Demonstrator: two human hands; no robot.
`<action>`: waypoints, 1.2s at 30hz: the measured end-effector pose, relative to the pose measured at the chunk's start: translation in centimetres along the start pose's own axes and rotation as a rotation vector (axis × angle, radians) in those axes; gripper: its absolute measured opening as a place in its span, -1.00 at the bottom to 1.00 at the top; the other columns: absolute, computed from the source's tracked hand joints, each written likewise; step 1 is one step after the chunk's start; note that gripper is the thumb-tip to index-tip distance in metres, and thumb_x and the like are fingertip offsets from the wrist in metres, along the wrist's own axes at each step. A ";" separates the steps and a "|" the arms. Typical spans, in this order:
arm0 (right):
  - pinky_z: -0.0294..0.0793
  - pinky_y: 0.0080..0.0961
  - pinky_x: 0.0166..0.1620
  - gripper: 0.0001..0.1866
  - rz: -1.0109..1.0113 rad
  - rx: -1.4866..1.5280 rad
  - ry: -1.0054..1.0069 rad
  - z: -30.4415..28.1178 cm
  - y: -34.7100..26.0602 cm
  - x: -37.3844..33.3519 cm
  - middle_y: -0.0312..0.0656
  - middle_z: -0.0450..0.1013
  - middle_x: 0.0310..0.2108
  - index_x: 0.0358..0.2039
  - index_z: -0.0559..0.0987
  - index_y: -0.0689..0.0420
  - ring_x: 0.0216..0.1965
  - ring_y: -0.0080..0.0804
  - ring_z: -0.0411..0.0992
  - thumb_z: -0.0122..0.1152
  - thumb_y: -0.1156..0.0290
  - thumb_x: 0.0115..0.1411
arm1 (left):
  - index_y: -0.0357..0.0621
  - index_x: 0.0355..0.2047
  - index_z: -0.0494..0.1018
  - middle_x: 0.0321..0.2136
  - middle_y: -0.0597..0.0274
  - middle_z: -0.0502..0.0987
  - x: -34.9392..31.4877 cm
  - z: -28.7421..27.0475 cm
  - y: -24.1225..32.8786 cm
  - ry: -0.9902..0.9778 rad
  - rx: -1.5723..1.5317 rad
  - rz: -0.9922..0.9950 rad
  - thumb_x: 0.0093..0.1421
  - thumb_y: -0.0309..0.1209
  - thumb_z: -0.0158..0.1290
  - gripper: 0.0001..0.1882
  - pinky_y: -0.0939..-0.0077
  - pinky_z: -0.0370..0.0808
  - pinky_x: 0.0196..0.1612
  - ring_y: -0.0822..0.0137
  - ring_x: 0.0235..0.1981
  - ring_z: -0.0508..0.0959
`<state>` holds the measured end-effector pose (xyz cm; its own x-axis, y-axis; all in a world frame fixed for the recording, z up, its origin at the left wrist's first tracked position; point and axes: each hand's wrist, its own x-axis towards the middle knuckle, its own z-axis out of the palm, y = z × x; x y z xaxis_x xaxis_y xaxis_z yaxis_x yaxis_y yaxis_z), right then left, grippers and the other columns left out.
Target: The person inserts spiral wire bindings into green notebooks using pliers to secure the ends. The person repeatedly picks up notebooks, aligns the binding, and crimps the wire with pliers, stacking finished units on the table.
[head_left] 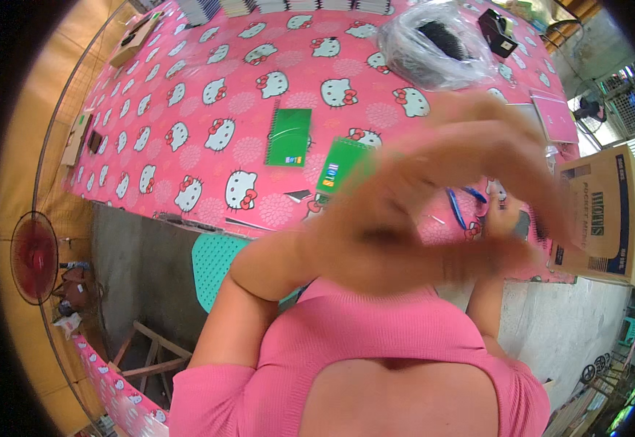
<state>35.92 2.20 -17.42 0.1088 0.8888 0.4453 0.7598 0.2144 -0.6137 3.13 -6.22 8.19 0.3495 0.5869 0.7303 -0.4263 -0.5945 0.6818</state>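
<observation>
My left hand (419, 211) is raised close in front of me, large and smeared by motion. Its fingers curve away from the thumb, and the gap between them holds nothing visible. Behind it, at the table's right side, my right hand (503, 217) is mostly covered by the left fingers, so its grip is hidden. Near the right hand lies a blue curved thing (457, 209), perhaps scissor handles. Two green spiral notebooks lie on the table: one (290, 137) in full view, the other (339, 164) partly behind my left hand.
A pink cat-patterned cover spreads over the table (208, 153). A cardboard box (601, 215) stands at the right edge. At the back are a clear plastic bag (412, 51), a black tape dispenser (498, 33) and notebook stacks (270, 6). A green plastic chair (212, 266) sits below the front edge.
</observation>
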 end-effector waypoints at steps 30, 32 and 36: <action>0.41 -0.11 -0.09 -0.60 0.167 -0.861 0.152 -5.0 10.5 1.8 -0.11 0.41 -0.08 -0.02 0.53 -0.06 -0.09 -0.04 0.37 0.14 0.08 0.17 | -0.17 -0.25 0.55 -0.26 0.23 0.58 1.3 6.3 4.1 -0.267 -0.745 0.054 0.15 -0.42 0.13 -0.83 0.52 0.47 -0.21 0.43 -0.26 0.54; 0.41 -0.09 -0.09 -0.59 0.124 -0.876 0.142 -4.8 10.5 2.3 -0.12 0.41 -0.08 -0.01 0.52 -0.08 -0.10 -0.03 0.38 0.12 0.05 0.18 | -0.17 -0.25 0.55 -0.26 0.23 0.58 1.4 6.4 4.3 -0.249 -0.735 0.057 0.14 -0.42 0.13 -0.83 0.52 0.47 -0.21 0.43 -0.26 0.55; 0.40 -0.07 -0.07 -0.58 0.132 -0.872 0.117 -4.7 11.0 2.8 -0.12 0.41 -0.06 0.01 0.52 -0.12 -0.06 -0.02 0.37 0.10 0.00 0.19 | -0.17 -0.27 0.55 -0.26 0.23 0.59 1.9 6.8 4.7 -0.237 -0.725 0.069 0.13 -0.41 0.15 -0.83 0.51 0.48 -0.22 0.43 -0.26 0.55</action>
<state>47.63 5.17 -19.85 0.2585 0.8268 0.4995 0.9490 -0.3140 0.0287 7.50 -11.64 13.05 0.4368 0.3793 0.8157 -0.8658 -0.0687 0.4956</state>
